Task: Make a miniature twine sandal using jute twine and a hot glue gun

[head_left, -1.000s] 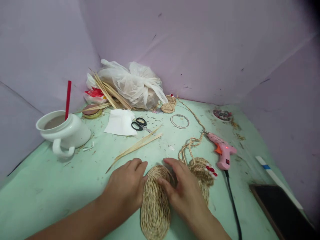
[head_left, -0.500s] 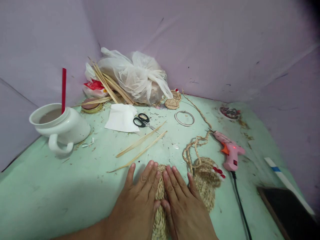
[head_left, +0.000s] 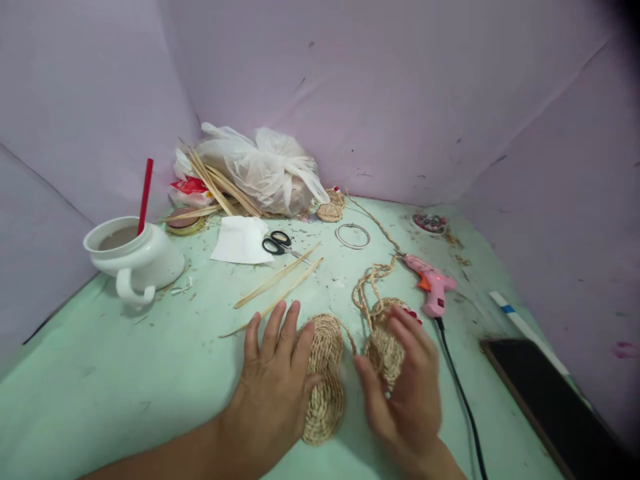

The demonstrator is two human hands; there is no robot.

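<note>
A woven straw sole-shaped piece point(head_left: 325, 380), two coiled rounds joined at a narrow waist, lies flat on the green table before me. My left hand point(head_left: 275, 380) rests along its left edge with fingers spread, the fingertips touching it. To its right, my right hand point(head_left: 407, 380) is raised with thumb and fingers apart, holding nothing I can see. Behind that hand sits a second woven straw piece point(head_left: 385, 343) with red and white trim, partly covered by my fingers. Braided straw cord point(head_left: 367, 287) loops out above it.
A pink glue gun point(head_left: 433, 283) with a black cable lies at right, near a dark phone point(head_left: 550, 407). Scissors point(head_left: 280, 245), straw strips point(head_left: 280, 273), white paper point(head_left: 241, 240) and a metal ring point(head_left: 353, 236) lie farther back. A white pot point(head_left: 135, 257) stands left; a plastic bag point(head_left: 265, 173) sits behind.
My right hand has lifted off the sole-shaped piece and moved right, uncovering it. My left hand has shifted slightly left. The view has turned a little to the right.
</note>
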